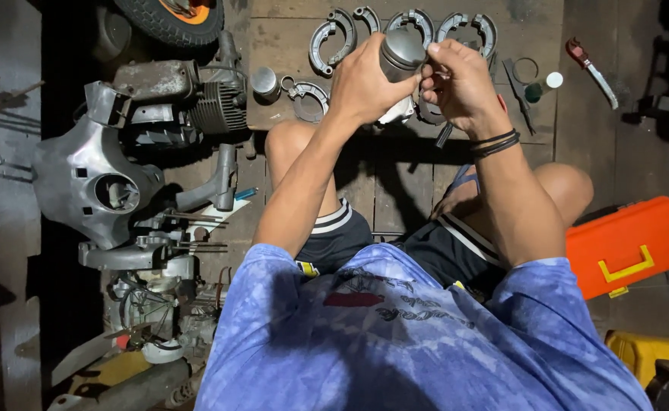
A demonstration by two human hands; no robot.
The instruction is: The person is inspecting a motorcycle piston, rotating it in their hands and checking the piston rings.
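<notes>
A grey metal piston (401, 55), smooth-crowned and dull, is held up above the wooden floor (395, 179), the left hand (365, 80) wrapped tight around its side while the right hand (460, 80) pinches at its skirt with closed fingers. Just beyond the piston lie curved brake shoes (333, 38). Well to its right sit a green bottle with a white cap (543, 86) and, nearer the person, an orange toolbox with a yellow latch (628, 245).
</notes>
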